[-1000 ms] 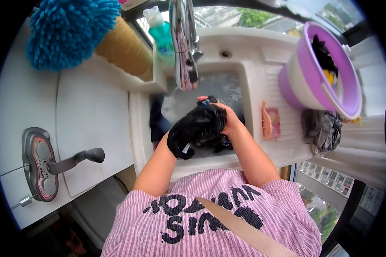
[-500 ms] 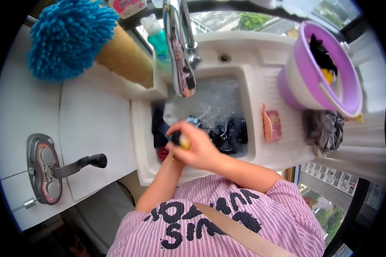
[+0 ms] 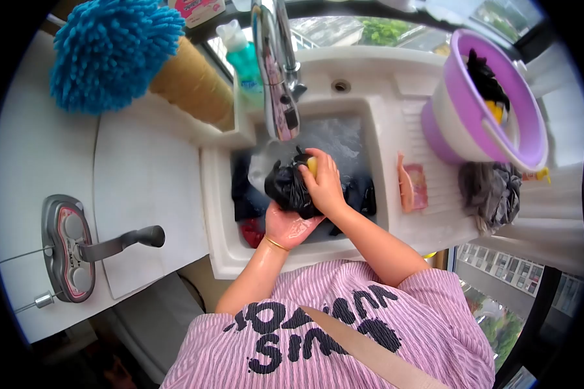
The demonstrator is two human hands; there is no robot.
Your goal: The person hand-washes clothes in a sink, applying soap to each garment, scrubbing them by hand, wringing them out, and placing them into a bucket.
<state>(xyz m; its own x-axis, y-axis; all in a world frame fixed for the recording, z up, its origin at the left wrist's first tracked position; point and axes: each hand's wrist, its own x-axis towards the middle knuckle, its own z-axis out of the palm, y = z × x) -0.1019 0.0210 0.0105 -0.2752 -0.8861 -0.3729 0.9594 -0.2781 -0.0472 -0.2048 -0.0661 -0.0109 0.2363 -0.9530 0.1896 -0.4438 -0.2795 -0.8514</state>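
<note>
Over the sink (image 3: 376, 168), a wet black cloth (image 3: 289, 188) is bunched up between my hands. My left hand (image 3: 289, 227) is palm up and cups the bundle from below, a thin bangle at its wrist. From the right, my right hand (image 3: 326, 185) presses a small yellow piece (image 3: 312, 166), like a bar of soap, against the bundle; its fingers hide most of it. Dark clothes (image 3: 243, 194) and a red cloth (image 3: 252, 232) lie in the soapy water below. The chrome faucet (image 3: 284, 117) hangs just beyond the bundle.
At right stand a purple-and-white bucket (image 3: 434, 123) with dark cloth inside, a grey cloth (image 3: 493, 198) and a pink soap dish (image 3: 405, 188). A green bottle (image 3: 245, 65), a blue fuzzy ball (image 3: 117, 55) on a post and a grey handled device (image 3: 71, 249) are at left.
My hands were close together low over the sink, blurred around something dark and yellow. Now they have moved farther out and apart, with the black cloth bundle showing between them.
</note>
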